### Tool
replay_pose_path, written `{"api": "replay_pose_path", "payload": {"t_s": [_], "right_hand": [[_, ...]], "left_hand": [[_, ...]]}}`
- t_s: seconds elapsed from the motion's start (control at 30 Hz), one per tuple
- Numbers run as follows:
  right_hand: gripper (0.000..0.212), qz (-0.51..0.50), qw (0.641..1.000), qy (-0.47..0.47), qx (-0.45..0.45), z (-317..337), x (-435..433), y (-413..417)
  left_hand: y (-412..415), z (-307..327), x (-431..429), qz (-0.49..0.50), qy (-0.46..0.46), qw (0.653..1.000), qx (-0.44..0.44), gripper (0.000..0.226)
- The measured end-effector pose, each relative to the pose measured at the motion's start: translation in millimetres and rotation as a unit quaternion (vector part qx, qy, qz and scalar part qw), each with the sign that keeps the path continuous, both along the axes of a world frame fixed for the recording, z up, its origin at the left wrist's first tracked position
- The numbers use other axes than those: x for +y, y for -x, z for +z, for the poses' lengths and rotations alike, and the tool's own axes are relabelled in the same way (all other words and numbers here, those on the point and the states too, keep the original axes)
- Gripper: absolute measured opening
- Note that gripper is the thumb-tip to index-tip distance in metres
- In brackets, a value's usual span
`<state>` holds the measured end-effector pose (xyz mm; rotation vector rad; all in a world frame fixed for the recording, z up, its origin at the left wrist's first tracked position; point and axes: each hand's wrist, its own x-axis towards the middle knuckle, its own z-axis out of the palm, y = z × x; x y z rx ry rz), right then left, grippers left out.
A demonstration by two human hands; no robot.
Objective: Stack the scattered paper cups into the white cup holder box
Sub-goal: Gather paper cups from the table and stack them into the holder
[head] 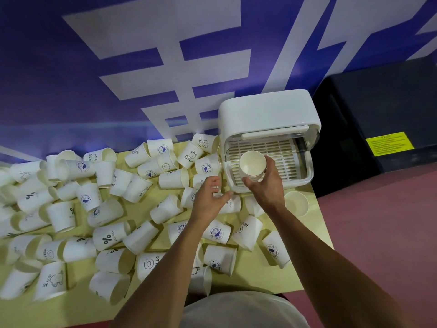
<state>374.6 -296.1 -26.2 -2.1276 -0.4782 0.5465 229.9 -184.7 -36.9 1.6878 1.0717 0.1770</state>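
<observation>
"At the open front of the white cup holder box, over its slatted tray — that's where my right hand is. The thumb sits at the near left of the stack of cups and the fingers wrap round its right side."

"Is the stack standing on the tray?"

"I can't tell, because my palm hides its base. Only a few nested rims show beneath the top cup."

"And the other hand?"

"My left hand is just beside the box's front left corner, over cups lying there, with the fingers bent and the thumb out. Whether they pinch a cup I can't tell — the fingertips blur into white paper."

"Which way does the stack point?"

"Its mouth faces up towards me and its long axis is upright, leaning a little. It sits in the front left part of the box."

"And around it?"

"Scattered cups lie on their sides across the yellow table, mouths pointing every way. My forearms cover several, and the left edge cuts off more. One upright cup stands just right of my right wrist."
</observation>
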Motion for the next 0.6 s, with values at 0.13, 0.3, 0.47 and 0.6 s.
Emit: {"api": "replay_pose_path", "payload": {"t_s": [0.13,0.3,0.47,0.6], "right_hand": [[0.073,-0.002,1.0,-0.009,0.003,-2,5,-3],[0.069,-0.014,0.999,-0.031,0.003,0,30,-10],[0.071,-0.021,1.0,-0.014,0.01,-6,55,-19],[0.064,-0.019,0.999,0.026,0.014,-13,73,-28]], "left_hand": [[1,-3,2,0.007,0.006,1.0,-0.004,0.054],[1,-8,7,0.015,0.01,1.0,-0.002,0.053],[2,-8,16,0.035,0.013,0.999,0.001,0.053],[4,-10,23,0.056,0.013,0.998,0.001,0.051]]}}
